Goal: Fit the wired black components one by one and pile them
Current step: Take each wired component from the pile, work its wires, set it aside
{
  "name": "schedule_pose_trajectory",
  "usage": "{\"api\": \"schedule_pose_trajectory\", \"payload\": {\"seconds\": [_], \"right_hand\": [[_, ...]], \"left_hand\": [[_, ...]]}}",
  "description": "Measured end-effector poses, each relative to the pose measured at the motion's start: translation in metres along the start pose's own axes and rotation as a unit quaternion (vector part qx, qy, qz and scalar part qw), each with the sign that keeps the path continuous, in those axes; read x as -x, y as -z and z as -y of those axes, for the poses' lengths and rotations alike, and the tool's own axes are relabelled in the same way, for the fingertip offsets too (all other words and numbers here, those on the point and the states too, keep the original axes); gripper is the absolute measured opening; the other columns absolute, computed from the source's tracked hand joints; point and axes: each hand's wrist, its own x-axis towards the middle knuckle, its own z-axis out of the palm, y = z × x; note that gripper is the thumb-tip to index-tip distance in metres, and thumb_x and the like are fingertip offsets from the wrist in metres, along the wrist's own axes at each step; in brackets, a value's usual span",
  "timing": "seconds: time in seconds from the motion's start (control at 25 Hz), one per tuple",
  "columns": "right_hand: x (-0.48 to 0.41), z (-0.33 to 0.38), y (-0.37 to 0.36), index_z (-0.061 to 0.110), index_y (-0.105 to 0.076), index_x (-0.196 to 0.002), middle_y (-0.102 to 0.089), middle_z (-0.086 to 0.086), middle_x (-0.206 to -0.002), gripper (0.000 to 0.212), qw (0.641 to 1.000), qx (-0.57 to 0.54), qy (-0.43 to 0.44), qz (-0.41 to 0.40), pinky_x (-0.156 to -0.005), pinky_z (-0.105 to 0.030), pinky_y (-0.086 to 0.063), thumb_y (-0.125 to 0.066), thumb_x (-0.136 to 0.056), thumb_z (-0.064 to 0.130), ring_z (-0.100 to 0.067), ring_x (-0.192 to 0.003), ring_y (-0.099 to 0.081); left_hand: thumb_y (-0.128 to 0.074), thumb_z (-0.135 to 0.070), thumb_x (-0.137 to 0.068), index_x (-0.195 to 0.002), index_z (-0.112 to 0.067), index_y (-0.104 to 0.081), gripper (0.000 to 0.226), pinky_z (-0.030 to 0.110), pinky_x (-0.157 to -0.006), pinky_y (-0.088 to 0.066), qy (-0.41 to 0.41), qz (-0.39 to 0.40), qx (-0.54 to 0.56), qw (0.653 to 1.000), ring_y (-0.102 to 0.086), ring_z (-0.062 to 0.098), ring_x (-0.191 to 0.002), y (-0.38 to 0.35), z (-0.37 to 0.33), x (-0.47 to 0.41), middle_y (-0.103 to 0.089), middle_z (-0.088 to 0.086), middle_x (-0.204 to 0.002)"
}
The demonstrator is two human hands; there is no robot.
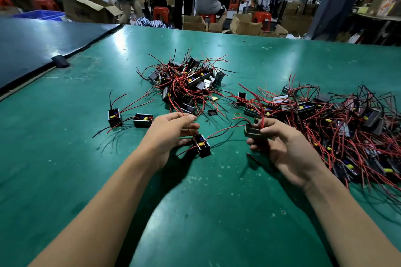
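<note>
We're mid-fit: left hand (171, 132) pinches wire (183, 114) of open box (201, 145), right hand (282, 145) grips second box (253, 132). Next, likely: we seat wires, add to pile (186, 80)

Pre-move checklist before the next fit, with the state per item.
1. Right hand has a grip on the held component: ok.
2. Left hand pinches the red wire of the loose component lying on the table: ok.
3. Held component's wires free of the right pile: cannot tell, the strands overlap.
4. Held component fully fitted: cannot tell, fingers cover it.
5. Bare table between the hands for setting down: ok.
6. Centre pile lies apart from the right pile: ok.
</note>
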Motion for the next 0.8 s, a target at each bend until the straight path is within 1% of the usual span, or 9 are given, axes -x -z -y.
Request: {"api": "schedule_pose_trajectory", "payload": {"seconds": [0.12,0.2,0.28,0.36,0.44,0.56,0.64,0.72,0.8], "right_hand": [[0.000,-0.004,0.003,0.006,-0.057,-0.092,-0.071,-0.016,-0.083,0.023,0.997,0.065,-0.023,0.024,-0.062,-0.028,-0.060,-0.066,-0.073,-0.001,-0.029,-0.074,-0.072],[0.001,-0.007,0.004,0.006,-0.061,-0.091,-0.070,-0.010,-0.081,0.020,0.985,0.174,-0.004,0.018,-0.061,-0.024,-0.057,-0.072,-0.077,-0.004,-0.022,-0.071,-0.071],[0.002,-0.010,0.005,0.011,-0.065,-0.091,-0.069,0.000,-0.077,0.017,0.945,0.324,0.042,-0.002,-0.060,-0.018,-0.050,-0.077,-0.081,0.004,-0.009,-0.066,-0.063],[0.002,-0.011,0.006,0.019,-0.067,-0.090,-0.068,0.007,-0.075,0.019,0.900,0.425,0.091,-0.040,-0.061,-0.009,-0.045,-0.081,-0.079,0.013,-0.001,-0.064,-0.059],[0.002,-0.010,0.008,0.023,-0.066,-0.092,-0.069,0.009,-0.081,0.022,0.876,0.465,0.110,-0.068,-0.062,-0.004,-0.042,-0.082,-0.078,0.018,-0.001,-0.071,-0.060],[0.002,-0.011,0.010,0.024,-0.058,-0.110,-0.070,0.009,-0.093,0.039,0.884,0.454,0.082,-0.069,-0.062,-0.001,-0.041,-0.082,-0.080,0.021,-0.001,-0.083,-0.063],[0.001,-0.012,0.009,0.026,-0.052,-0.121,-0.069,0.009,-0.093,0.052,0.879,0.467,0.072,-0.067,-0.066,-0.008,-0.042,-0.083,-0.080,0.024,-0.001,-0.081,-0.062],[0.000,-0.016,0.007,0.023,-0.051,-0.129,-0.067,0.007,-0.089,0.059,0.872,0.476,0.080,-0.084,-0.070,-0.018,-0.045,-0.083,-0.079,0.025,-0.006,-0.076,-0.059],[-0.001,-0.020,0.004,0.021,-0.049,-0.134,-0.064,0.007,-0.084,0.064,0.865,0.481,0.090,-0.113,-0.069,-0.022,-0.044,-0.082,-0.080,0.027,-0.006,-0.072,-0.057]], "left_hand": [[-0.063,-0.017,-0.093,-0.093,-0.009,-0.067,0.009,0.038,-0.079,-0.055,-0.013,-0.013,-0.036,0.999,-0.069,0.022,-0.079,0.002,0.002,-0.001,-0.073,0.010,-0.087],[-0.064,-0.015,-0.093,-0.089,-0.010,-0.067,0.007,0.034,-0.069,-0.053,-0.047,-0.039,-0.085,0.995,-0.066,0.020,-0.071,0.003,0.004,-0.001,-0.071,0.012,-0.087],[-0.068,-0.017,-0.090,-0.086,-0.013,-0.068,0.006,0.028,-0.059,-0.051,-0.085,-0.065,-0.138,0.985,-0.062,0.017,-0.064,0.003,0.006,0.001,-0.070,0.012,-0.084],[-0.074,-0.023,-0.085,-0.087,-0.018,-0.069,0.007,0.028,-0.056,-0.050,-0.112,-0.090,-0.178,0.973,-0.061,0.016,-0.062,0.003,0.006,0.002,-0.070,0.011,-0.082],[-0.075,-0.020,-0.081,-0.087,-0.023,-0.068,0.010,0.031,-0.060,-0.054,-0.135,-0.100,-0.188,0.968,-0.062,0.016,-0.067,0.003,0.005,0.003,-0.071,0.009,-0.085],[-0.067,-0.006,-0.081,-0.086,-0.019,-0.067,0.013,0.040,-0.066,-0.061,-0.136,-0.088,-0.169,0.972,-0.066,0.026,-0.080,0.001,0.004,0.002,-0.071,0.013,-0.090],[-0.065,-0.001,-0.080,-0.079,-0.012,-0.066,0.011,0.048,-0.075,-0.060,-0.118,-0.073,-0.159,0.978,-0.066,0.028,-0.081,0.001,0.005,0.001,-0.070,0.018,-0.090],[-0.064,0.004,-0.078,-0.074,-0.007,-0.065,0.011,0.052,-0.085,-0.057,-0.100,-0.044,-0.139,0.984,-0.068,0.029,-0.081,0.002,0.005,0.000,-0.071,0.018,-0.085],[-0.065,0.007,-0.076,-0.074,-0.006,-0.065,0.014,0.047,-0.088,-0.056,-0.096,-0.016,-0.149,0.984,-0.069,0.024,-0.076,0.003,0.006,0.000,-0.073,0.014,-0.078]]}}
